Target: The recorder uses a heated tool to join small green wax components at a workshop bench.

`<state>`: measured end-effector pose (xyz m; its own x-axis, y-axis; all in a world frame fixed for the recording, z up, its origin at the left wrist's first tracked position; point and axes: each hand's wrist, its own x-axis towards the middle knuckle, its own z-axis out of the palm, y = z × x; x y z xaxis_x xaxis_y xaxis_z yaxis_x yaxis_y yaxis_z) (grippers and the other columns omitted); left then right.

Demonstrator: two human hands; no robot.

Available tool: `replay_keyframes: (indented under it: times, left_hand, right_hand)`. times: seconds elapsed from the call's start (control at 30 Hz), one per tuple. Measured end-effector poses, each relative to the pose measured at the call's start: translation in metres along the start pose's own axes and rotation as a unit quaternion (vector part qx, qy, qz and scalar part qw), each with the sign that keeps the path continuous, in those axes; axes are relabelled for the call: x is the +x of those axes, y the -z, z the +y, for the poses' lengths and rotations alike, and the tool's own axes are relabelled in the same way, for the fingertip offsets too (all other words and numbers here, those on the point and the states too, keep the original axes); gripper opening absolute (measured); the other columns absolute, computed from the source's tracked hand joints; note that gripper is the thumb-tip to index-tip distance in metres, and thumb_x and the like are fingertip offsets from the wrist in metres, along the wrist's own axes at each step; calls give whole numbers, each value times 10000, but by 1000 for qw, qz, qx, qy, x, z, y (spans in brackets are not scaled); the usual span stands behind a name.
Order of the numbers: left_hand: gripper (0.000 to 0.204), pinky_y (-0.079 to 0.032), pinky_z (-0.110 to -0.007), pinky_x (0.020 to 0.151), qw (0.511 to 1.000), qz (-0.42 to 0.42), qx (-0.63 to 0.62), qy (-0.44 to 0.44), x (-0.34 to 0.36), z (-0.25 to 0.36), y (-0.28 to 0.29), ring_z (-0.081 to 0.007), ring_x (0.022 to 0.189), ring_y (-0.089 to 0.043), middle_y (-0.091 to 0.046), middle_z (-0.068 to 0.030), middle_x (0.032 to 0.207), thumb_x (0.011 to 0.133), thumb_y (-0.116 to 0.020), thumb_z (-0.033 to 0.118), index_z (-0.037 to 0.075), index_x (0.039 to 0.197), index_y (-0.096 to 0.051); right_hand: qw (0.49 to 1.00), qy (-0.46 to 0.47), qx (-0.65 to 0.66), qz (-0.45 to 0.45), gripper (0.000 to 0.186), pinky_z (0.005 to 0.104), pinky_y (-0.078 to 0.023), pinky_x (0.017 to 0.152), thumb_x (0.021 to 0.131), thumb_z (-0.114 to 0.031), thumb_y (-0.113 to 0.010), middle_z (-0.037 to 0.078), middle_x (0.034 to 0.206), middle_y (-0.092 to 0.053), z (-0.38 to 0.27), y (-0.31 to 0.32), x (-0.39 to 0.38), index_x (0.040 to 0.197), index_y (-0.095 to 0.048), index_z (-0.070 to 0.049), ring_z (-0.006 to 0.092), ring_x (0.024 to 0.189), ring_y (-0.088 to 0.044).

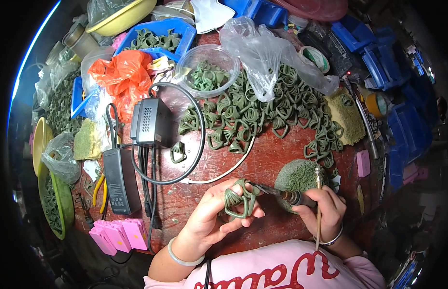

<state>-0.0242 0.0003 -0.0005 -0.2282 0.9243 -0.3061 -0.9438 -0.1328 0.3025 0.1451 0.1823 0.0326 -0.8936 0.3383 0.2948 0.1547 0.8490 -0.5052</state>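
Note:
My left hand [209, 219] pinches a dark green ring-shaped wax piece [239, 204] with several curved bands, held above the near edge of the table. In my right hand [326, 212] is a soldering-iron-like tool [294, 197], whose dark, narrow tip reaches left to the upper side of the wax piece. Whether the tip touches it I cannot tell. The same hand also holds a thin stick with a brass-coloured end [319, 180], standing nearly upright between the fingers. Just beyond this hand sits a round pad [296, 176] covered in green crumbs.
A heap of similar green pieces [277, 106] covers the far middle. A clear round tub [183, 60] and a blue tray [187, 36] hold more. Left stand a black box [154, 123] with looping cables, a power adapter [120, 180] and pink blocks [118, 236]. Blue bins [409, 130] line the right.

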Motion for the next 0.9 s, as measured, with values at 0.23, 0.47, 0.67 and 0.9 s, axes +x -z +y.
replay_keyframes:
  times: [0.23,0.47,0.67,0.9]
  left_hand:
    - [347,-305,-173,363,1000,7,-2,-3,0,0,-1,-138,530,-593,-666,-280,888,1007,-509,292,-35,1115,-555]
    - [349,-308,-173,361,1000,2,5,-1,0,0,-2,-150,550,-608,-669,-279,894,1009,-506,290,-39,1115,-554]
    - [335,-314,-174,359,1000,-1,-3,-4,0,0,0,-162,570,-625,-669,-280,894,1011,-504,283,-31,1115,-557]
    - [319,-318,-175,360,1000,8,-13,1,-1,-1,-1,-169,581,-632,-670,-278,889,1010,-506,283,-16,1107,-561]
  right_hand:
    - [1000,2,9,8,366,332,-463,458,756,-293,-826,61,664,-558,2,-1,-1,892,-614,-27,226,525,-577]
    - [1000,-4,-3,-6,369,340,-471,467,757,-291,-824,72,673,-560,0,1,-1,897,-610,-25,234,534,-584]
    - [1000,-6,4,-5,365,337,-465,463,758,-287,-824,62,668,-559,0,0,-1,899,-609,-27,230,533,-581]
    - [1000,2,4,2,366,334,-460,458,756,-285,-826,58,664,-556,1,-1,-1,899,-610,-27,227,527,-576]
